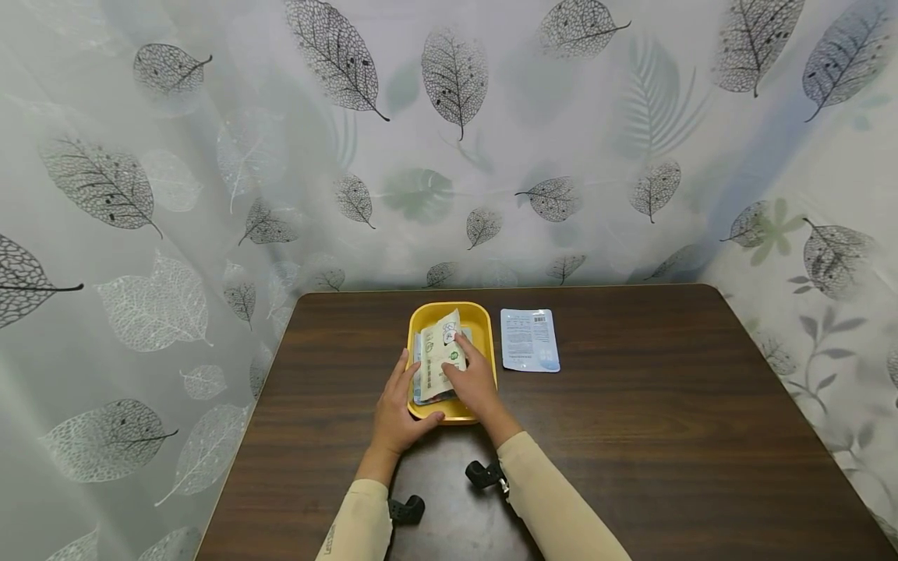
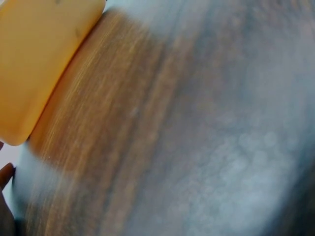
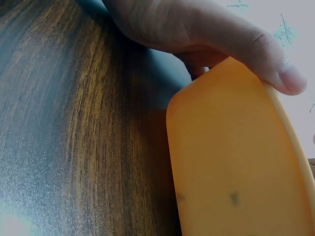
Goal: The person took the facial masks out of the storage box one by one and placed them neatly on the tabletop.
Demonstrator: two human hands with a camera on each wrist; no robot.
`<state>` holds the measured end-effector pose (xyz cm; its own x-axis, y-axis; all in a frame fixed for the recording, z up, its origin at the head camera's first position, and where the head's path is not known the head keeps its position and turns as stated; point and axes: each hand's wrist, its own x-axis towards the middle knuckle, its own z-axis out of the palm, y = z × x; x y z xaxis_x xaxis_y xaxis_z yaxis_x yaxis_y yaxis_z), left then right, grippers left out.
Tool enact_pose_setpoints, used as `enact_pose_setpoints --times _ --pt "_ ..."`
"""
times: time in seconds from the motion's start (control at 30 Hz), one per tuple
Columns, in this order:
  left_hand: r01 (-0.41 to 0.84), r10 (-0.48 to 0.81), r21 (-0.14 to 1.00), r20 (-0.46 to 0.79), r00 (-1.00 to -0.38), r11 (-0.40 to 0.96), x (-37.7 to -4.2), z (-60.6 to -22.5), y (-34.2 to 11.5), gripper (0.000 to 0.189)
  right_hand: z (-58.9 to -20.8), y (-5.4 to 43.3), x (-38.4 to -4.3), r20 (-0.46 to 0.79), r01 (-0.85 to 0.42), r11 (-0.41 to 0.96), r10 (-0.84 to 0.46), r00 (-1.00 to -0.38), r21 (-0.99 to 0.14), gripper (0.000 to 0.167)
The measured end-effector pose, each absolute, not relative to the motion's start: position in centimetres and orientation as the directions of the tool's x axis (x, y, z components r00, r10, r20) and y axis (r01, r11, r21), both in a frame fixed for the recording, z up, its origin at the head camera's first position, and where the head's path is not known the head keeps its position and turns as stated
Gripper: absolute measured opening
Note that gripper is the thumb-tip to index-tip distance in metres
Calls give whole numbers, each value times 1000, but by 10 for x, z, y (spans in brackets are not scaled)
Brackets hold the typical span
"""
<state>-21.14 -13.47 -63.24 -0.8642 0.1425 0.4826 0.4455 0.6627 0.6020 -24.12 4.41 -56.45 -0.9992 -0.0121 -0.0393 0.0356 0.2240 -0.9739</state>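
Note:
A cream packet [image 1: 436, 366] with a cartoon figure and green print lies at a slant over other flat packets in a yellow tray [image 1: 480, 312]. My right hand [image 1: 477, 386] reaches over the tray's right side and pinches the cream packet between thumb and fingers. At the tray's near left corner, my left hand [image 1: 394, 413] grips it, fingers along the left side and thumb [image 3: 293, 78] over the front rim. Beneath the cream packet, a pale blue packet [image 1: 417, 374] shows at the left edge; the rest of the stack is hidden.
Right of the tray, a light blue printed pouch [image 1: 529, 340] lies flat on the dark wood table [image 1: 666, 405]. A leaf-patterned curtain [image 1: 491, 156] hangs behind the table's far edge and along both sides. Black wrist mounts [image 1: 407, 510] stick out from the sleeves.

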Motion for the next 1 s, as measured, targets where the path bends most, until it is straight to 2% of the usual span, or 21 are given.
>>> enact_pose_setpoints --times 0.3,0.73,1.0 --pt "447 140 603 486 -863 660 -211 -634 -134 95 -563 45 -237 14 -13 221 4 -1000 -975 63" --pt "447 137 612 485 -864 652 -208 -633 -133 95 -562 45 -230 184 -158 267 75 -980 -951 59" --pt "436 137 614 472 -871 658 -208 -634 -133 94 -555 48 -230 253 -221 234 117 -960 -947 58"
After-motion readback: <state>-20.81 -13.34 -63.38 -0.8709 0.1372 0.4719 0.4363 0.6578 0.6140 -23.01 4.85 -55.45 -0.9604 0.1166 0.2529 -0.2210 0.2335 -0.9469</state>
